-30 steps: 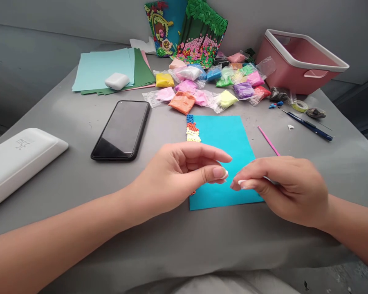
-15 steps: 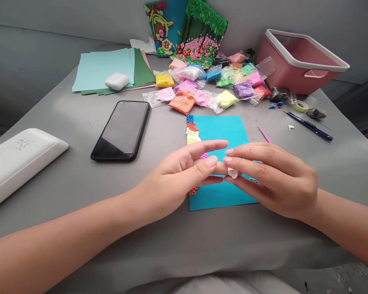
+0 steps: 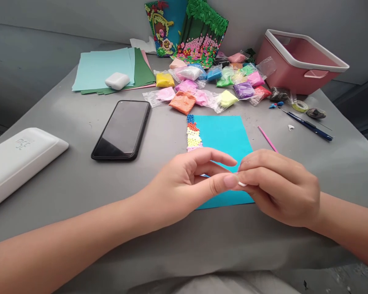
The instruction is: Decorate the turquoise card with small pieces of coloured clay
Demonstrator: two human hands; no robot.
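Observation:
My left hand (image 3: 184,188) and my right hand (image 3: 279,185) meet fingertip to fingertip just above the near end of a blue sheet (image 3: 225,134) on the grey table (image 3: 79,179). Between the tips shows a small white piece of clay (image 3: 241,184), pinched by both hands. A column of small coloured clay rings (image 3: 192,134) runs along the sheet's left edge; my left hand hides its lower part. A thin pink stick (image 3: 267,139) lies just right of the sheet, its near end hidden behind my right hand.
Left of the sheet lie a black phone (image 3: 122,128) and a white case (image 3: 18,157). Behind are bags of coloured clay (image 3: 208,83), paper sheets (image 3: 110,69) with an earbud case (image 3: 117,80), finished clay pictures (image 3: 190,32), a pink tub (image 3: 300,59), blue scissors (image 3: 309,125) and a tape roll (image 3: 299,106).
Both hands rose over the sheet half a second ago with the white clay lump showing between them, then came back toward me and pinched closer, so only a sliver of clay shows now.

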